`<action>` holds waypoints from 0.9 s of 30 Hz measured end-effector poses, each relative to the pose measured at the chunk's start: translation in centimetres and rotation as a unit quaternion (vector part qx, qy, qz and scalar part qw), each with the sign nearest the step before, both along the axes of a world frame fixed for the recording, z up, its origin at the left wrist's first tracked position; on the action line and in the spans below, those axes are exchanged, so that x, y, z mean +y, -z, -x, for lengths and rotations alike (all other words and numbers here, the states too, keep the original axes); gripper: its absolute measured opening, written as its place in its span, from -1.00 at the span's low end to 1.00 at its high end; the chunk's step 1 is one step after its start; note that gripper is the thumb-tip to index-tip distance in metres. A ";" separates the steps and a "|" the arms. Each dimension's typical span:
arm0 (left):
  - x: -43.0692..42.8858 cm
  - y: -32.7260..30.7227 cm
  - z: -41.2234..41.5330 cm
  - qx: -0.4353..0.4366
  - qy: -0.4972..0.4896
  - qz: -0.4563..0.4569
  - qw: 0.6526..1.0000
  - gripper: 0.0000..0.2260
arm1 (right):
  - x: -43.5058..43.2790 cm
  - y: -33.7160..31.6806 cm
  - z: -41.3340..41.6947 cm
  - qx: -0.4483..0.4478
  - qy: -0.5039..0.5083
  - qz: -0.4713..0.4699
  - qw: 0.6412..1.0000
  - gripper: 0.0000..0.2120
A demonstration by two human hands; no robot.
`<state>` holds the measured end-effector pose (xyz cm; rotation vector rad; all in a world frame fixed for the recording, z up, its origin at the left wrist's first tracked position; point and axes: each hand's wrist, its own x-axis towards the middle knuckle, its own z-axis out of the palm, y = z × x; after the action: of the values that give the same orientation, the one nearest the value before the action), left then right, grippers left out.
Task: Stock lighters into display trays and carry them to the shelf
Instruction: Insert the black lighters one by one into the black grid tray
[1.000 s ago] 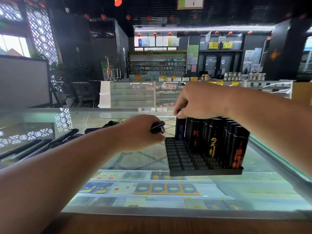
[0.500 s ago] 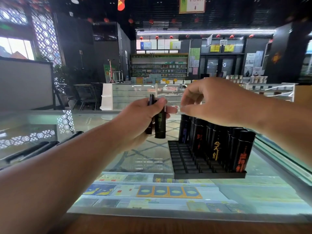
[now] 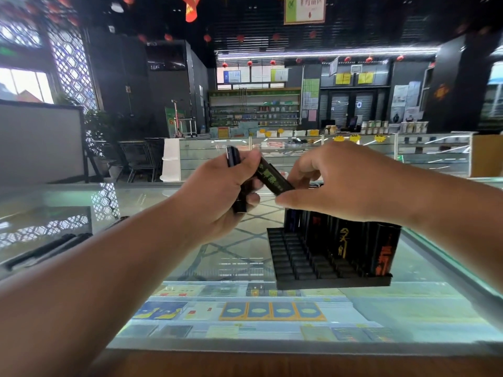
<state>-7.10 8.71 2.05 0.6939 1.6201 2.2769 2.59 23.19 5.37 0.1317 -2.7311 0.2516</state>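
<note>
A black display tray sits on the glass counter, its right half filled with upright black lighters, its left slots bare. Above and left of the tray, my left hand grips a small bunch of black lighters. One lighter with green print sticks out of that bunch, tilted down to the right. My right hand pinches its lower end between thumb and fingers, just above the tray's back row.
More loose black lighters lie on the glass counter at the far left. Cards and packs show through the glass below. A wooden edge runs along the front. Another glass counter stands across the shop.
My left hand has lifted the bunch of lighters off the counter and brought it toward the right hand. My right hand left the tray's back row and now pinches one lighter from the bunch.
</note>
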 end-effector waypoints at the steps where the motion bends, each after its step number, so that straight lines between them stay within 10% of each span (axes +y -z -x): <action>1: 0.0 0.0 0.0 -0.002 0.006 -0.005 1.000 -0.87 | 0.0 0.0 0.1 0.002 0.005 -0.005 1.000 -0.62; 15: -0.2 0.6 0.0 0.024 0.016 0.109 0.994 -0.80 | 1.8 -0.2 0.4 0.144 -0.064 0.151 0.976 -0.86; 27: -0.3 1.2 0.4 0.076 -0.007 0.230 0.970 -0.72 | 2.4 -0.6 0.4 0.095 -0.111 0.171 0.974 -0.88</action>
<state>-7.52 8.38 0.82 0.7455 2.1251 1.7836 2.21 25.60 5.98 0.3452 -2.4405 0.7279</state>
